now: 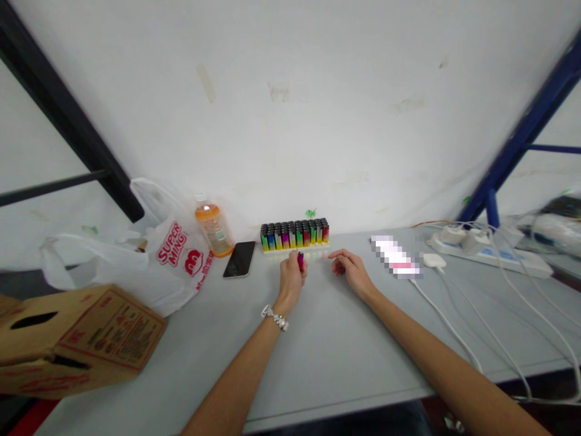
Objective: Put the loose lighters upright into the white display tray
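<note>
Near the middle of the grey table, my left hand (292, 277) is closed around a purple lighter (300, 260), whose top end sticks up out of the fist. A silver bracelet (275, 318) circles the left wrist. My right hand (351, 271) rests to the right of it, empty as far as I can see, with the index finger stretched toward the left and the other fingers curled. Just beyond both hands, a tray (297, 247) holds rows of upright lighters (295, 235) in several colours with black tops. The two hands are apart.
A black phone (239, 259), an orange drink bottle (214, 229), a white plastic bag (172, 260) and a cardboard box (91, 333) stand on the left. To the right are a phone with a lit screen (394, 255), a white charger (434, 260), cables and a power strip (490, 249).
</note>
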